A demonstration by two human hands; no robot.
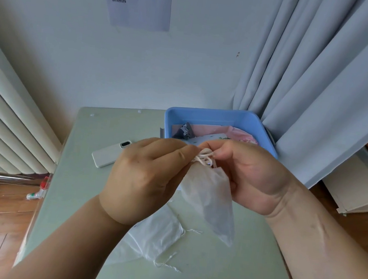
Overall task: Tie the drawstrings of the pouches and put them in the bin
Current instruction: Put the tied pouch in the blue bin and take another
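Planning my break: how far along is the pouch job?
Done: some pouches lie in the blue bin. In hand: left hand and right hand pinch the drawstring of a white pouch, apparently mid-tie. Left: binning it, then the loose pouches on the table.

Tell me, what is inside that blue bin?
A pink pouch, a dark patterned pouch and a pale dotted pouch. The left hand and right hand hide the near part of the bin and anything there.

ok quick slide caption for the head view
Left hand and right hand pinch the cream drawstring of a sheer pouch above the table, blue bin behind.
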